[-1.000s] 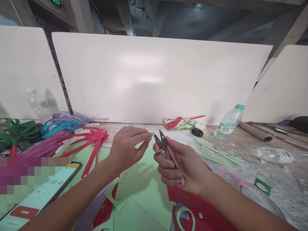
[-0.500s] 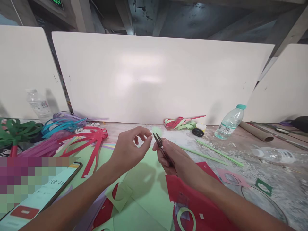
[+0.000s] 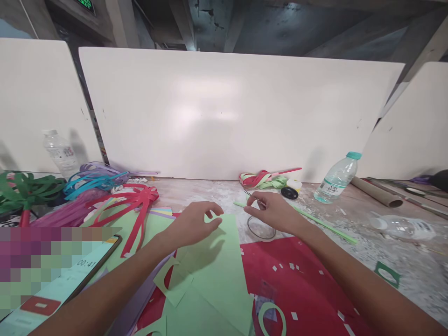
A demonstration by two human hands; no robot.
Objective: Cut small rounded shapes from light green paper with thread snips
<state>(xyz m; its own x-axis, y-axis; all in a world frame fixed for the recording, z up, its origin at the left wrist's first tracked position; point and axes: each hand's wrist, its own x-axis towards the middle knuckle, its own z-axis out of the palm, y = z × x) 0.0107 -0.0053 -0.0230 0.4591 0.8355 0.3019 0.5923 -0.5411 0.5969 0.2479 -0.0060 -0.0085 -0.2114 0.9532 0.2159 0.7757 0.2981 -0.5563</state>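
Note:
My left hand (image 3: 198, 223) hovers over a light green paper sheet (image 3: 217, 275). Its fingers are curved, with a gap between thumb and forefinger and nothing between them. To its right, my right hand (image 3: 275, 212) is curled around small dark scissors (image 3: 259, 201); only their thin pointed part shows past the fingers, and the rest is hidden. Just below this hand, a thin dark loop (image 3: 261, 237) lies on the table. Red paper (image 3: 276, 280) with small white scraps lies under my right forearm. A light green square (image 3: 175, 283) with a cut-out rests on the green sheet.
A phone (image 3: 89, 275) lies at the left, beside red paper strips (image 3: 142, 198) and other coloured bundles. Green rods (image 3: 329, 227) and a glue pot (image 3: 293, 185) are at the right. A water bottle (image 3: 338, 179) leans behind them. A white panel (image 3: 224, 112) stands behind the table.
My right hand has moved right and away from my left hand with the scissors. My left hand has lowered slightly, its thumb and forefinger now apart. More of the red paper shows.

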